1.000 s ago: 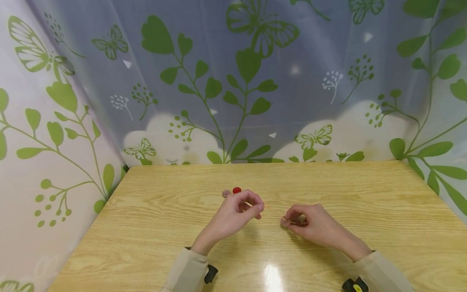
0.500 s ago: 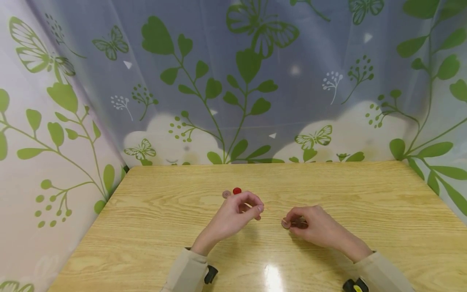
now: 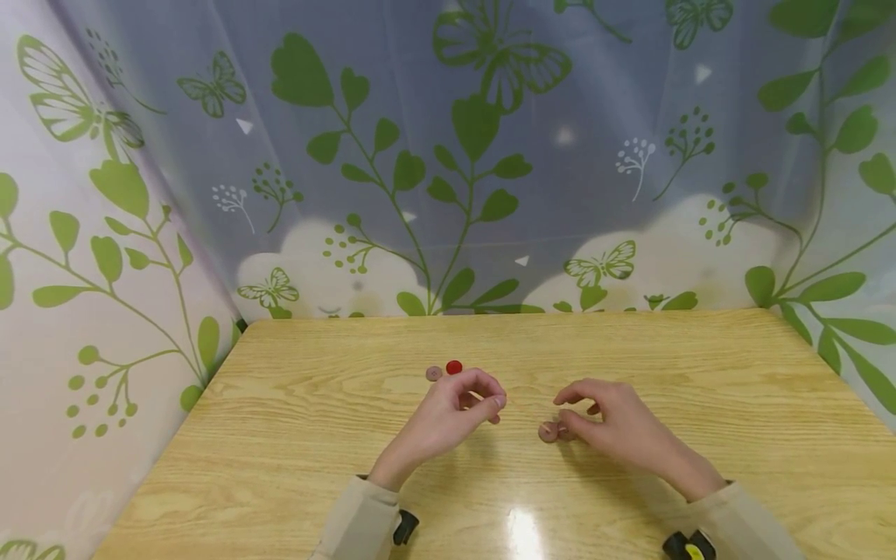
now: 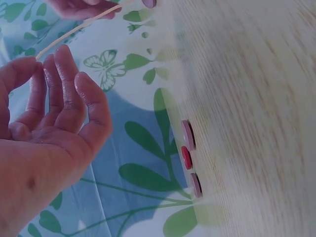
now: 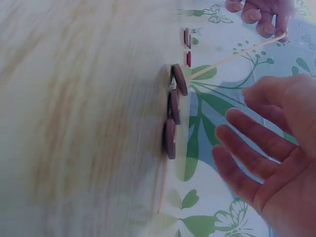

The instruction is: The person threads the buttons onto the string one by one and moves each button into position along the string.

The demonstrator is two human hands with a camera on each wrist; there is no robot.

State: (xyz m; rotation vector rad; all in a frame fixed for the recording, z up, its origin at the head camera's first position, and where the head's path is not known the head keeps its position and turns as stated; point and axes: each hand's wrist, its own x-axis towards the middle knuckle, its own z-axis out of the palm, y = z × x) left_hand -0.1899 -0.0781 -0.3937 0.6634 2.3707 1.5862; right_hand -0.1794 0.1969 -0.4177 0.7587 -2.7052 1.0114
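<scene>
Between thumb and forefinger my left hand pinches the end of a thin pale cord. The cord slants down to a row of brownish-pink buttons lying close together, the foremost button tilted, the middle button and the last button behind it. It appears threaded through them, and its tail runs out on the table beyond. My right hand hovers just beside and over these buttons, thumb and fingers apart, holding nothing. In the head view it partly covers the row.
Past my left hand lie a red button and a brownish-pink button; the left wrist view shows another pinkish button beside them. The wood-grain table ends at a leaf-printed curtain.
My right hand has let go of the threaded buttons, spread its fingers and lifted slightly up and right. The left hand stays almost still, pinching the cord.
</scene>
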